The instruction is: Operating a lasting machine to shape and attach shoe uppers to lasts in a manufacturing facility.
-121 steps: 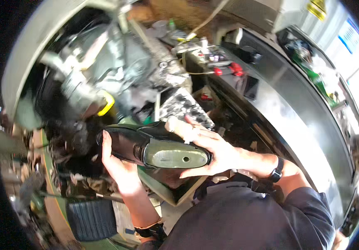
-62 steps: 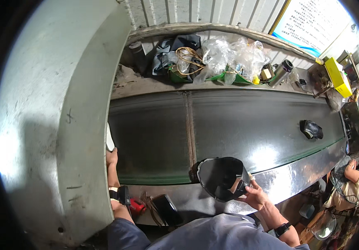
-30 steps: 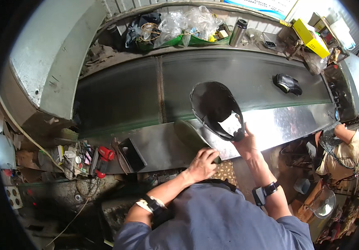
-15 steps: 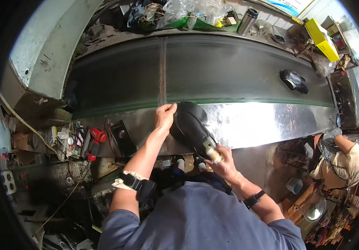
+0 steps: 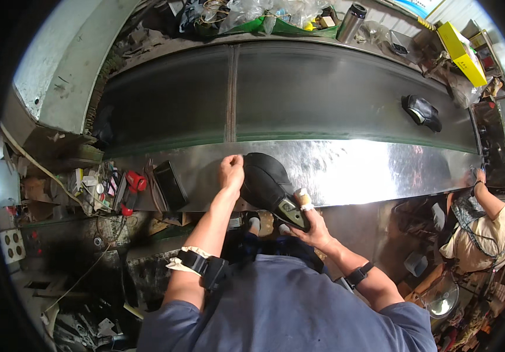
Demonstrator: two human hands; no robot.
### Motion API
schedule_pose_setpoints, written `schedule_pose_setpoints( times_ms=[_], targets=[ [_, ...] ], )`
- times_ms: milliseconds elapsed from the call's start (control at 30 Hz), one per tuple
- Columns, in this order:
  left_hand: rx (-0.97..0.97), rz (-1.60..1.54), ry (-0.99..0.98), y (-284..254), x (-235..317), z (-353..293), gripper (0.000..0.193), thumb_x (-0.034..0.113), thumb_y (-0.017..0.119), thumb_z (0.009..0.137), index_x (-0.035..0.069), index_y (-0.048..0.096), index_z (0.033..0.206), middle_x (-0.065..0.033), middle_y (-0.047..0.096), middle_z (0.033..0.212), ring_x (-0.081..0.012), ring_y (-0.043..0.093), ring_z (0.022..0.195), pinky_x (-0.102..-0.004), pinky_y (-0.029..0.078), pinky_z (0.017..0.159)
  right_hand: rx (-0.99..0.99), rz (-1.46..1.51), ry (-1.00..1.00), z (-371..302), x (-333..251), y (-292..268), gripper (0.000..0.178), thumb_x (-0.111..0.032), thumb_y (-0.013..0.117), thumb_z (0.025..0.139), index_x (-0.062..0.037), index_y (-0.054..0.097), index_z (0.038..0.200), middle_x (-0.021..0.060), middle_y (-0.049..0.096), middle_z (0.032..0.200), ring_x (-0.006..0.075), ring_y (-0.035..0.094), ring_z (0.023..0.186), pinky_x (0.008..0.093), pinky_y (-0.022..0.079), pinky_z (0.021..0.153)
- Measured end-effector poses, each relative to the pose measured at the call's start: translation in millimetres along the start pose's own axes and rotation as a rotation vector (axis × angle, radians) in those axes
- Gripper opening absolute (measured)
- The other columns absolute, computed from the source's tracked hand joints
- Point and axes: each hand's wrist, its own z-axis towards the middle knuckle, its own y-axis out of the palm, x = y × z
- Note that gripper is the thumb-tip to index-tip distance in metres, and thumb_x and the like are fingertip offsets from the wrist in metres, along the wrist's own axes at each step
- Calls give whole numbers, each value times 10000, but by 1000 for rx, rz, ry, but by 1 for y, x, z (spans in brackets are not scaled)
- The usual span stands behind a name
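Note:
A black leather shoe (image 5: 266,180) lies between my hands at the near edge of a shiny metal ledge. A grey-green shoe last (image 5: 288,210) shows in its opening. Closed at the toe end, my left hand (image 5: 230,176) pinches the shoe's left edge. My right hand (image 5: 313,227) grips the heel end from the right, its fingers partly hidden beneath. A pale, yellowish wrapping (image 5: 304,199) covers one raised digit of that hand. Farther off, another black shoe (image 5: 421,112) rests on the dark conveyor belt (image 5: 323,88).
The metal ledge (image 5: 205,151) runs along the belt's near side. Left of me are a black box (image 5: 170,185) and a red tool (image 5: 135,181). Behind the belt stand a steel flask (image 5: 352,23) and a yellow box (image 5: 461,54). Another person (image 5: 481,229) works at the right.
The shoe has turned so its opening and the last face up more. My right hand has shifted down around the heel. The other person's arm now reaches to the ledge.

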Motion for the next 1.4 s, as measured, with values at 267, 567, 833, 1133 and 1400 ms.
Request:
schedule_pose_setpoints(
  times_ms=[267,567,833,1133,1400],
  targets=[
    [148,494,92,27,11,-24,632,460,819,727,33,640,1157,-221,674,1168,-408,633,1142,-493,504,980,-123,51,-56,1,44,5,1015,-136,836,817,17,203,1596,211,390,1535,328,381,1446,394,289,1198],
    [151,118,109,2,5,-24,369,312,786,708,30,710,933,-160,748,899,-323,726,872,-431,552,808,-311,340,-59,20,-1,-27,1140,-315,804,891,-1,-4,1631,224,113,1698,356,116,1572,421,142,1257],
    [268,-41,318,-74,30,-100,373,308,860,729,9,644,788,-54,663,682,-126,613,653,-354,511,623,-311,591,641,96,-90,-1,898,-342,688,1006,24,145,1621,260,433,1524,276,468,1376,350,386,1129],
    [830,-120,121,-251,-32,-227,435,402,722,860,5,665,1030,-220,720,916,-383,710,913,-452,525,814,-579,531,142,42,-191,137,628,-100,658,1023,-23,359,1570,49,718,959,66,626,835,217,510,749],
    [1623,-258,428,-420,-152,-362,654,260,843,821,29,464,1301,-169,567,1162,-403,559,1076,-490,433,964,-940,838,308,-45,-293,260,610,-46,699,981,-5,400,1511,59,695,1093,91,639,888,254,536,774]
  ],
)
